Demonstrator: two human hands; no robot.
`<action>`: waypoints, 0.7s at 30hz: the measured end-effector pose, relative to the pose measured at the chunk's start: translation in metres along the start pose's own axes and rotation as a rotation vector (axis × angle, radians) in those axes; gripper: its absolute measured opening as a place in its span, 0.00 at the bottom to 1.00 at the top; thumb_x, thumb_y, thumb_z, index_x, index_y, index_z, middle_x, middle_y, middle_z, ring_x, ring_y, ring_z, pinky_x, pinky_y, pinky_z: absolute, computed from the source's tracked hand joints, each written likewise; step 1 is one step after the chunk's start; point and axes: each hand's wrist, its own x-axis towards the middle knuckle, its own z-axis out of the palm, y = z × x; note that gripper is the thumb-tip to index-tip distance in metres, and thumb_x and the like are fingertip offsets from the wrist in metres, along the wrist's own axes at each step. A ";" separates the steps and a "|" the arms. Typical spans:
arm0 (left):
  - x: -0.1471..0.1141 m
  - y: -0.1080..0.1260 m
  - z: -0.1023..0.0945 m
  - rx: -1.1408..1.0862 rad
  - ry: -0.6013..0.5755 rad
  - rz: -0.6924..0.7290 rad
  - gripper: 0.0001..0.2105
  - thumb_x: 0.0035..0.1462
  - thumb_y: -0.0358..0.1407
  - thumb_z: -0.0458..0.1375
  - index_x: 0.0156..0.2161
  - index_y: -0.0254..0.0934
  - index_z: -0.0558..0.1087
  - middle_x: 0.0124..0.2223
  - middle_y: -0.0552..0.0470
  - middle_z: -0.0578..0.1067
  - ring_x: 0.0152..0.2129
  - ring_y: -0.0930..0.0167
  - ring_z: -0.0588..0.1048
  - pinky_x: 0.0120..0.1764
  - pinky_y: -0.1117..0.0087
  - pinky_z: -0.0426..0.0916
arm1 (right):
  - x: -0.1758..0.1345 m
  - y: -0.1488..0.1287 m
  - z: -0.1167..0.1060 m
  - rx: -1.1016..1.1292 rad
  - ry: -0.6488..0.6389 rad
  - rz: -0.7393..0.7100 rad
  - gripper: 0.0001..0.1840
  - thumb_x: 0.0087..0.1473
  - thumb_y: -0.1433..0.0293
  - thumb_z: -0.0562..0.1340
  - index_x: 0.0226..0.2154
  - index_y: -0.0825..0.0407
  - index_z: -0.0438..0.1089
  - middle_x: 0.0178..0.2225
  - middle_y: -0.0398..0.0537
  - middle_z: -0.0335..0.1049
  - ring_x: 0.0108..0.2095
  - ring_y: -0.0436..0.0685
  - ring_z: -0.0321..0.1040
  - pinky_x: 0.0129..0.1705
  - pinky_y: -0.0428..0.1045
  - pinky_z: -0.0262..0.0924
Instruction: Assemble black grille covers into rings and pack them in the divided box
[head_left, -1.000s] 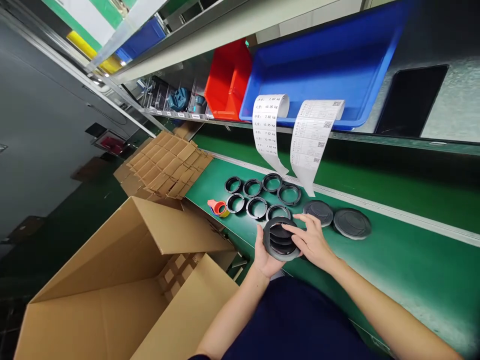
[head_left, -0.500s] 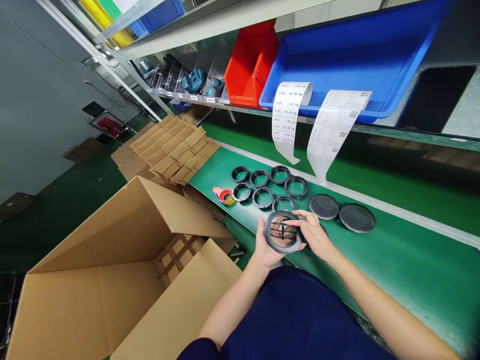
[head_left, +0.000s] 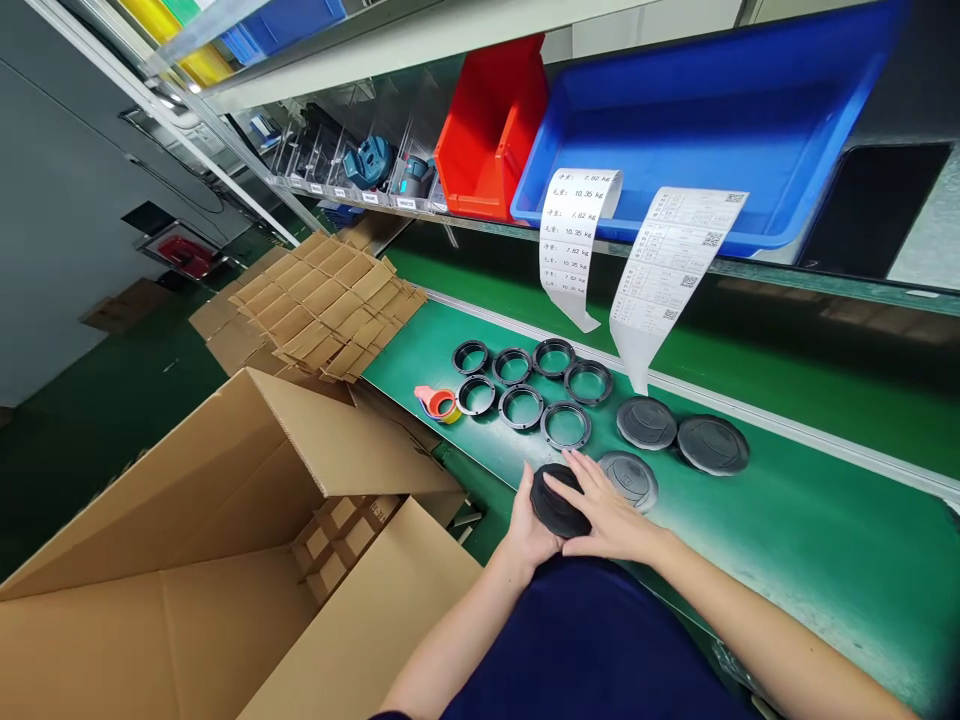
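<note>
A round black air vent (head_left: 553,500) is held above the near edge of the bench, its face showing solid. My left hand (head_left: 527,528) is closed around its left side and underside. From the right, my right hand (head_left: 611,508) grips it, fingers laid over the face and thumb along the lower rim; they cover part of the vent. Just beyond the right hand lies a grey-black round vent (head_left: 631,478) on the green bench. Two more round vents, one (head_left: 646,423) beside another (head_left: 713,444), lie farther right. Several black rings (head_left: 521,407) are spread out behind my hands.
Left of the rings sits a small red, yellow and blue ring-shaped item (head_left: 438,404). An open cardboard box (head_left: 360,610) stands at left, with stacked cardboard dividers (head_left: 330,305) behind. Printed label strips (head_left: 570,240) hang from the shelf holding a red bin (head_left: 491,130) and a blue tray (head_left: 705,120).
The vent in my hands showed an open centre with crossing bars; now its face is solid. My hands have shifted slightly down, and the view has moved a little.
</note>
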 end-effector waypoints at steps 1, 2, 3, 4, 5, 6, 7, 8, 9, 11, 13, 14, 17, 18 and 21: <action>0.002 0.001 -0.004 0.002 -0.014 -0.004 0.36 0.58 0.62 0.48 0.55 0.32 0.70 0.52 0.36 0.76 0.54 0.52 0.70 0.59 0.49 0.58 | 0.006 0.003 0.005 0.039 -0.047 0.022 0.56 0.48 0.45 0.66 0.70 0.44 0.42 0.71 0.58 0.33 0.69 0.74 0.34 0.65 0.69 0.44; 0.004 0.003 -0.008 0.001 -0.018 -0.001 0.37 0.57 0.63 0.48 0.56 0.31 0.69 0.53 0.35 0.74 0.55 0.51 0.69 0.59 0.49 0.58 | 0.014 0.007 0.010 0.079 -0.079 0.042 0.59 0.46 0.44 0.67 0.70 0.45 0.38 0.70 0.59 0.34 0.68 0.73 0.36 0.65 0.67 0.47; 0.006 0.008 -0.011 0.001 -0.008 0.001 0.38 0.56 0.63 0.48 0.57 0.32 0.67 0.54 0.35 0.73 0.56 0.51 0.68 0.59 0.48 0.58 | 0.025 0.012 0.014 0.105 -0.088 0.071 0.61 0.45 0.45 0.67 0.70 0.45 0.36 0.70 0.60 0.38 0.67 0.72 0.40 0.63 0.65 0.50; 0.007 0.013 -0.014 0.005 0.027 0.011 0.38 0.55 0.64 0.48 0.59 0.35 0.66 0.55 0.36 0.73 0.56 0.50 0.68 0.59 0.46 0.57 | 0.037 0.019 0.017 0.104 -0.066 0.114 0.62 0.44 0.46 0.68 0.70 0.45 0.36 0.68 0.61 0.41 0.66 0.71 0.43 0.62 0.64 0.51; 0.007 0.020 -0.017 0.017 0.088 0.030 0.38 0.55 0.65 0.48 0.60 0.38 0.64 0.55 0.37 0.72 0.55 0.51 0.68 0.58 0.43 0.57 | 0.050 0.026 0.020 0.069 -0.016 0.174 0.62 0.43 0.46 0.68 0.70 0.46 0.37 0.67 0.62 0.43 0.65 0.72 0.45 0.62 0.65 0.51; 0.006 0.027 -0.020 0.038 0.167 0.055 0.38 0.54 0.65 0.49 0.62 0.42 0.61 0.55 0.38 0.71 0.55 0.52 0.68 0.57 0.41 0.57 | 0.064 0.035 0.021 0.001 0.054 0.251 0.62 0.42 0.46 0.69 0.70 0.48 0.39 0.66 0.64 0.44 0.64 0.74 0.47 0.62 0.66 0.49; 0.004 0.034 -0.023 0.061 0.245 0.079 0.37 0.54 0.64 0.50 0.63 0.45 0.59 0.55 0.39 0.71 0.55 0.53 0.68 0.57 0.40 0.57 | 0.078 0.045 0.022 -0.089 0.127 0.335 0.63 0.41 0.46 0.69 0.70 0.50 0.41 0.66 0.67 0.44 0.63 0.77 0.47 0.62 0.69 0.46; 0.002 0.041 -0.027 0.080 0.308 0.099 0.37 0.55 0.63 0.50 0.63 0.45 0.58 0.56 0.39 0.70 0.55 0.55 0.68 0.57 0.41 0.57 | 0.090 0.055 0.023 -0.186 0.188 0.410 0.63 0.40 0.46 0.70 0.69 0.52 0.42 0.66 0.70 0.44 0.63 0.79 0.46 0.63 0.71 0.42; -0.001 0.048 -0.031 0.091 0.348 0.117 0.36 0.56 0.62 0.51 0.63 0.44 0.59 0.56 0.38 0.70 0.55 0.57 0.68 0.57 0.43 0.58 | 0.101 0.064 0.024 -0.274 0.223 0.461 0.64 0.39 0.45 0.70 0.69 0.54 0.44 0.66 0.72 0.43 0.63 0.81 0.46 0.63 0.72 0.37; -0.008 0.057 -0.040 0.090 0.362 0.121 0.33 0.59 0.59 0.51 0.62 0.39 0.61 0.57 0.37 0.69 0.54 0.59 0.69 0.57 0.49 0.61 | 0.115 0.081 0.028 -0.395 0.219 0.482 0.65 0.37 0.44 0.71 0.68 0.54 0.46 0.67 0.73 0.42 0.64 0.81 0.45 0.64 0.72 0.31; -0.015 0.062 -0.052 0.068 0.357 0.119 0.30 0.61 0.54 0.52 0.60 0.36 0.64 0.56 0.36 0.71 0.51 0.60 0.72 0.55 0.54 0.64 | 0.117 0.091 0.036 -0.453 0.167 0.447 0.66 0.36 0.43 0.71 0.68 0.54 0.46 0.67 0.72 0.42 0.65 0.81 0.44 0.65 0.72 0.28; -0.019 0.063 -0.058 0.055 0.368 0.121 0.28 0.61 0.52 0.53 0.59 0.35 0.64 0.55 0.37 0.72 0.49 0.61 0.73 0.53 0.55 0.65 | 0.115 0.092 0.041 -0.466 0.140 0.433 0.66 0.36 0.42 0.70 0.69 0.54 0.45 0.68 0.72 0.41 0.65 0.81 0.43 0.65 0.72 0.27; -0.028 0.062 -0.077 0.016 0.426 0.120 0.24 0.61 0.47 0.55 0.57 0.34 0.66 0.53 0.38 0.74 0.46 0.62 0.75 0.51 0.59 0.68 | 0.106 0.086 0.048 -0.450 0.100 0.413 0.61 0.42 0.41 0.66 0.68 0.56 0.47 0.69 0.70 0.38 0.67 0.80 0.39 0.65 0.72 0.28; -0.031 0.062 -0.082 0.006 0.448 0.115 0.23 0.61 0.47 0.56 0.56 0.34 0.67 0.52 0.38 0.75 0.45 0.62 0.76 0.50 0.59 0.68 | 0.104 0.081 0.047 -0.432 0.116 0.407 0.58 0.47 0.41 0.63 0.68 0.56 0.47 0.69 0.69 0.37 0.68 0.78 0.37 0.66 0.71 0.29; -0.035 0.062 -0.093 -0.014 0.508 0.097 0.21 0.61 0.45 0.56 0.54 0.33 0.68 0.50 0.39 0.76 0.45 0.63 0.77 0.49 0.62 0.70 | 0.108 0.067 0.037 -0.381 0.238 0.372 0.47 0.59 0.46 0.53 0.70 0.56 0.41 0.71 0.63 0.30 0.70 0.73 0.31 0.67 0.69 0.30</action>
